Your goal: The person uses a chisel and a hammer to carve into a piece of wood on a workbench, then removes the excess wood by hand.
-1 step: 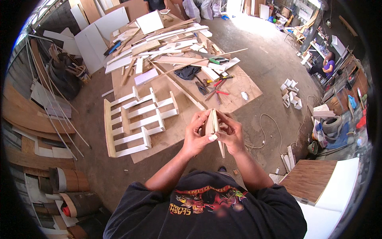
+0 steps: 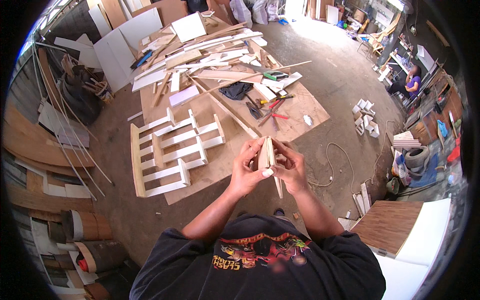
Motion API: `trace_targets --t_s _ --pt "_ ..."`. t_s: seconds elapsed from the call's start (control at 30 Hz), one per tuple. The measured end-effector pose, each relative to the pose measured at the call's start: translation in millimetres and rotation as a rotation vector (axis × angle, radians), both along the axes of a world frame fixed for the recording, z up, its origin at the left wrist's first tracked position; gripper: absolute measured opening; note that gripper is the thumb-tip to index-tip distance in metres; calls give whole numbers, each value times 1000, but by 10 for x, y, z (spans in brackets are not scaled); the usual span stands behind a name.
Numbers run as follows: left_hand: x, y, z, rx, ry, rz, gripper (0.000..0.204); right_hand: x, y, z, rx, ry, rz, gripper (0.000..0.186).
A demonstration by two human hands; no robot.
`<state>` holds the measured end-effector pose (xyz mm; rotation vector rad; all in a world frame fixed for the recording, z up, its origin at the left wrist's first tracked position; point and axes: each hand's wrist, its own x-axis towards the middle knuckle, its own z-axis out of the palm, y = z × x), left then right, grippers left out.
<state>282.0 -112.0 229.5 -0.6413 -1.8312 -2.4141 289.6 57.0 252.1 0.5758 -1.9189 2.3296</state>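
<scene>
Upright between my hands is a small stack of thin wooden boards (image 2: 266,152), edge toward me, with a narrow piece extending down below my fingers. My left hand (image 2: 245,172) grips its left side, and my right hand (image 2: 294,167) grips its right side, both thumbs close together near the middle. Just beyond is a plywood worktable (image 2: 310,119), bearing a slatted assembly (image 2: 182,177) of white and bare-wood pieces to the left. Farther back on it lie hand tools (image 2: 274,112), some red-handled, a black bag (image 2: 235,90) and a heap of offcuts (image 2: 185,57).
Small white wooden pieces (image 2: 365,117) and a looping cord (image 2: 327,155) are on the floor at right. Sheet boards (image 2: 45,150) and long strips lean at left; a panel (image 2: 385,225) stands at lower right. A seated person (image 2: 414,85) is at right, another (image 2: 195,6) behind the table.
</scene>
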Motion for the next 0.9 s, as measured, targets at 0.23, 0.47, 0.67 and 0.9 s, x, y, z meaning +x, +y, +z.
trace_targets --t_s 0.23,0.47,0.67,0.9 --pt "-33 -131 -57 4 -9 0 94 -21 -139 -8 -8 -27 0 77" --pt "-58 -142 -67 44 -6 -1 94 -36 -180 -6 5 -26 -15 76" --pt "-84 -131 -82 43 2 -6 95 -27 -184 2 -3 -30 -26 75" --pt "-93 -118 -164 63 1 -23 102 -10 -206 -3 12 -29 -48 77"
